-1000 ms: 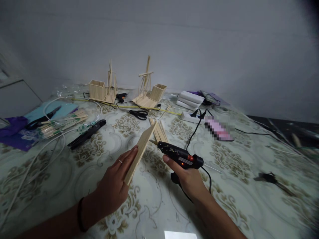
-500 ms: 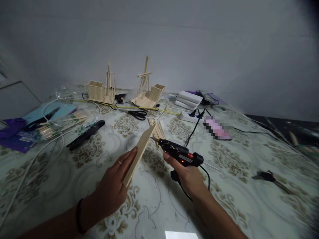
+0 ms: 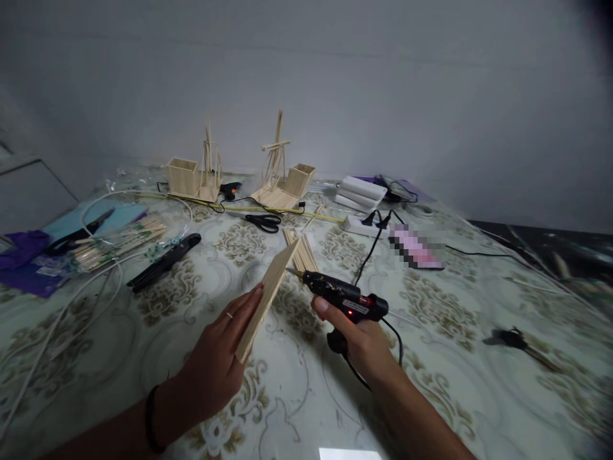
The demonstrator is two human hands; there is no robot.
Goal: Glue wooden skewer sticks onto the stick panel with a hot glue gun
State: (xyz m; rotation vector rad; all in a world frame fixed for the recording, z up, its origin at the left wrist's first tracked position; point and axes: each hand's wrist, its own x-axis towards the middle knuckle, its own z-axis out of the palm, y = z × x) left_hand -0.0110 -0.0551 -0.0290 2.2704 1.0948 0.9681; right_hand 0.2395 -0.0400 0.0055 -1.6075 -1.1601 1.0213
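Note:
My left hand [image 3: 218, 361] holds a flat panel of pale wooden sticks [image 3: 268, 294] tilted on edge, fingers stretched along its back. My right hand [image 3: 357, 338] grips a black hot glue gun [image 3: 345, 297] with a red light lit. The gun's nozzle touches the panel's upper right face. Behind the nozzle, a bundle of loose wooden sticks [image 3: 301, 250] lies on the patterned tablecloth [image 3: 297, 390].
Two small stick models [image 3: 194, 176] [image 3: 285, 182] stand at the back, with black scissors [image 3: 265, 222] in front. A power strip [image 3: 366, 223], white boxes [image 3: 361, 191], a black tool [image 3: 165, 262], packed sticks [image 3: 115, 239] and white cable [image 3: 62, 313] lie around.
The glue gun's nozzle has stayed against the panel with a slight shift left and down. My left hand keeps the panel in the same tilt.

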